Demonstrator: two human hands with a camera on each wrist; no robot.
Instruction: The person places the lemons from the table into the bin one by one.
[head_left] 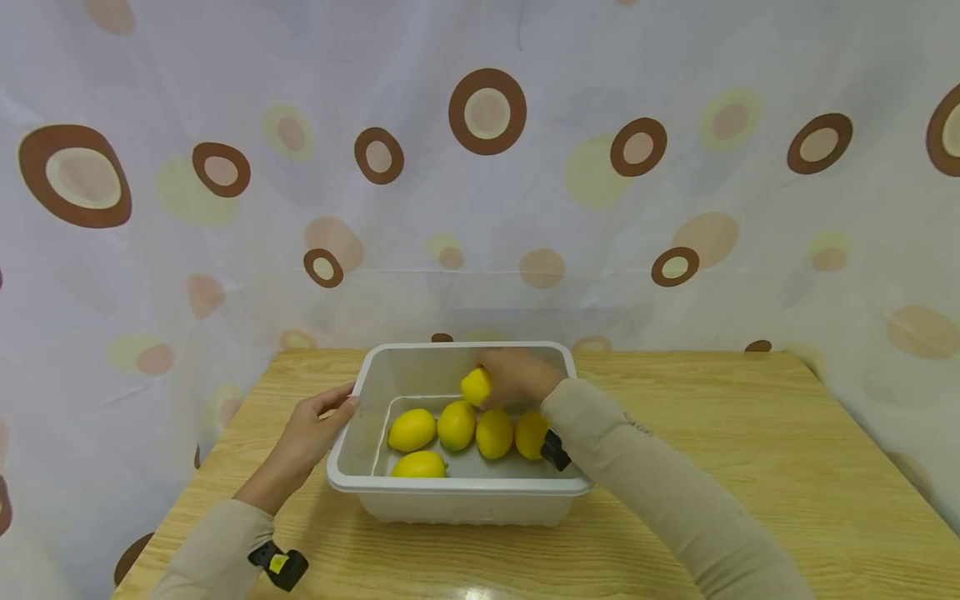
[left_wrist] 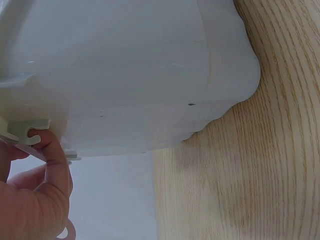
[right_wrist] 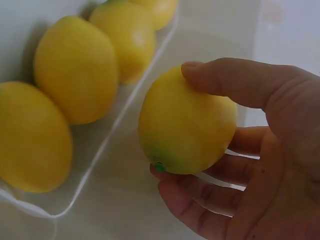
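Observation:
A white plastic bin (head_left: 459, 484) stands on the wooden table with several yellow lemons (head_left: 412, 430) lying on its floor. My left hand (head_left: 306, 435) grips the bin's left rim; from the left wrist view its fingers (left_wrist: 54, 157) curl under the lip by a small clip-like tab. Inside the bin, toward the back wall, my right hand (head_left: 517, 377) holds one lemon (right_wrist: 187, 122) above the others. Thumb and fingers wrap that lemon, and its green stem tip points away from the palm.
The wooden table (head_left: 720, 450) extends to both sides of the bin. Behind it hangs a pale curtain (head_left: 570, 225) patterned with brown rings and dots. Beside the right sleeve, another lemon (head_left: 529, 435) is partly covered by the black wrist camera (head_left: 556, 451).

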